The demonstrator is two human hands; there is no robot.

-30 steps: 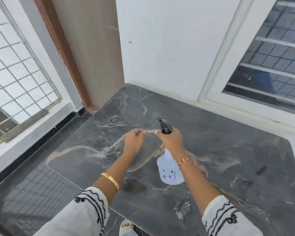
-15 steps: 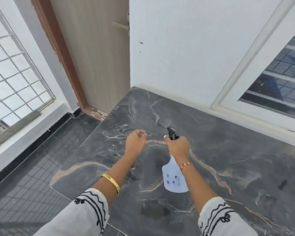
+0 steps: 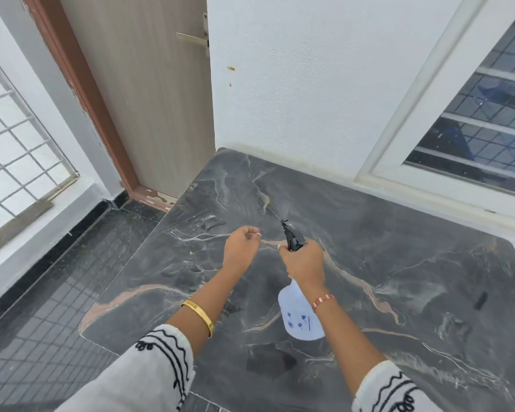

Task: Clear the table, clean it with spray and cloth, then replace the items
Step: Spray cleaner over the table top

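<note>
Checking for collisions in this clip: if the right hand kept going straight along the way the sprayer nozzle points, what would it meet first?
The right hand holds the spray bottle aimed forward-left. Nothing stands on the table along that line; the white wall probably comes first, though depth is unclear.

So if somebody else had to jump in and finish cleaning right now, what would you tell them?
Right hand: gripping the neck of the spray bottle, black nozzle aimed across the table toward the far corner by the door.
Left hand: loosely closed, appears to hold nothing, raised over the table beside the nozzle.
Marble table: already cleared, nothing standing on it in view; faint wet streaks ahead of the nozzle.
Done: clearing. Spraying is under way.
Left: finish spraying, wipe with the cloth, put the items back. The cloth and the items are out of view, so find them first.
</note>
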